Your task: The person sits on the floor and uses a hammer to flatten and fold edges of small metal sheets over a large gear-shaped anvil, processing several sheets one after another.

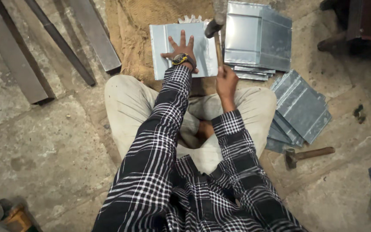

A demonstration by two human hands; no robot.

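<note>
Floor: rough grey concrete [44,141], stained, with a person sitting cross-legged on it, checked sleeves and pale trousers.
Sacking: a brown cloth [127,34] spread ahead of the knees, under the work.
Steel bars: long flat lengths [13,51] lying at an angle on the far left, well apart from the work.
Stack ahead: folded metal sheets [256,36] piled just beyond the right hand, looking already shaped.
Stack at right: more folded sheets [299,109] fanned out beside the right knee.
Sheet in work: a flat grey metal sheet [162,51] on the sacking straight ahead; it still lies flat, so I judge its shaping barely begun.
Left hand: the left hand [181,51], watch on the wrist, pressed palm-down on that sheet, fingers spread wide and gripping nothing.
Right hand: the right hand [226,81] clenched round a wooden handle.
Hammer: the hammer [214,28] raised, its head above the sheet's right edge.
Spare hammer: a second one [308,154] lying untouched on the floor right of the knee.
</note>
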